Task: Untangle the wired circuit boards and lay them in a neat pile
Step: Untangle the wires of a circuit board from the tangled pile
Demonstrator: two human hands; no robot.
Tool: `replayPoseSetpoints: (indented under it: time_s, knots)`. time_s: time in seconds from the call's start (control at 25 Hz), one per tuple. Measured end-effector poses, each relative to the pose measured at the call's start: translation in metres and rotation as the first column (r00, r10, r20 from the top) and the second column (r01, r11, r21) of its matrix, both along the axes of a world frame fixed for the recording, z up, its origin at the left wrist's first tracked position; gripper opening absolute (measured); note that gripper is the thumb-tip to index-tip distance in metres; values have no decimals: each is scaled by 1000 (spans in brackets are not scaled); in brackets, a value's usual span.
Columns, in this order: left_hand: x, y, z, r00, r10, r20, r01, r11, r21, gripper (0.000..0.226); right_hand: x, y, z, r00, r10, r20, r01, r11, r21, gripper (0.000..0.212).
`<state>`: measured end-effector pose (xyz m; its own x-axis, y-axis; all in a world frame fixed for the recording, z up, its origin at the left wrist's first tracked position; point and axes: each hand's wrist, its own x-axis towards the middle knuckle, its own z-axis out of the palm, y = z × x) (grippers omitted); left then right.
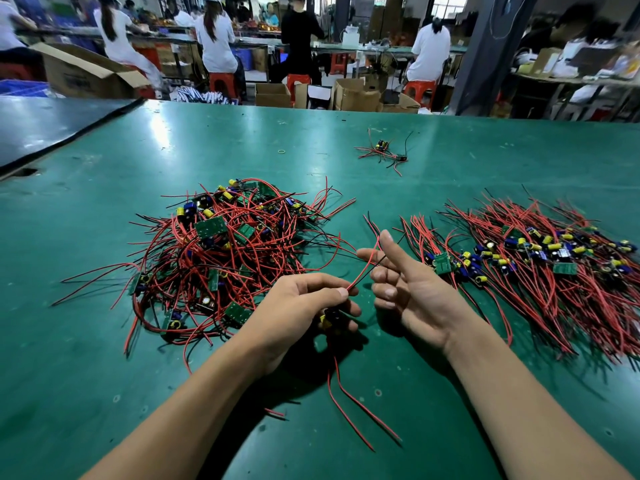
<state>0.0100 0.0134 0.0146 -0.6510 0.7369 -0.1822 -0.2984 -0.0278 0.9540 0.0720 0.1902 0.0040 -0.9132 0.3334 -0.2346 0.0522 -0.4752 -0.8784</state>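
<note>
A tangled heap of green circuit boards with red and black wires [225, 258] lies on the green table, left of centre. To the right spreads a flatter pile of boards [540, 265] with their wires lying roughly parallel. My left hand [301, 306] grips one small board [329, 318] with a yellow capacitor, and pinches its red and black wires [363, 271] near the board. Two more red wires trail from it toward me. My right hand [405, 282] is half open, thumb and index finger out, with those wires running between them.
A small separate clump of wired boards [382, 152] lies further back on the green table [104, 375], with a yellow rubber band [282, 151] to its left. Beyond the table's far edge are cardboard boxes, red stools and seated workers.
</note>
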Motion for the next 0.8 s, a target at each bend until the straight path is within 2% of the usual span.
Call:
replayPoseSetpoints:
  time_s: [0.12, 0.2, 0.28, 0.36, 0.44, 0.48, 0.64, 0.8]
  knots:
    - [1, -2, 1, 998, -28, -52, 29, 1000, 6, 11, 5, -1, -1, 995, 98, 13, -99, 985, 143, 73]
    - [0, -3, 3, 998, 7, -68, -5, 999, 35, 13, 10, -1, -3, 988, 155, 20, -156, 965, 211, 54]
    - [-3, -3, 4, 993, 85, -81, -79, 994, 75, 12, 15, -4, -3, 980, 196, 28, -197, 949, 245, 22]
    - [-7, -4, 6, 985, 164, -45, -156, 977, 147, 10, 16, -7, 0, 969, 239, 62, -242, 866, 437, 9]
    - [-9, -3, 7, 976, 215, 12, -213, 953, 216, 8, 15, -13, 5, 951, 297, 81, -282, 734, 618, 15]
    - [-10, -3, 8, 973, 229, 34, -230, 941, 249, 8, 15, -17, 6, 943, 321, 85, -297, 704, 645, 18]
    - [-12, -1, 9, 966, 238, 98, -257, 906, 335, 7, 17, -30, 5, 950, 310, 33, -264, 743, 616, 21]
    - [-12, -2, 10, 968, 223, 117, -250, 906, 340, 16, 11, -38, 4, 977, 193, -90, -106, 807, 581, 27]
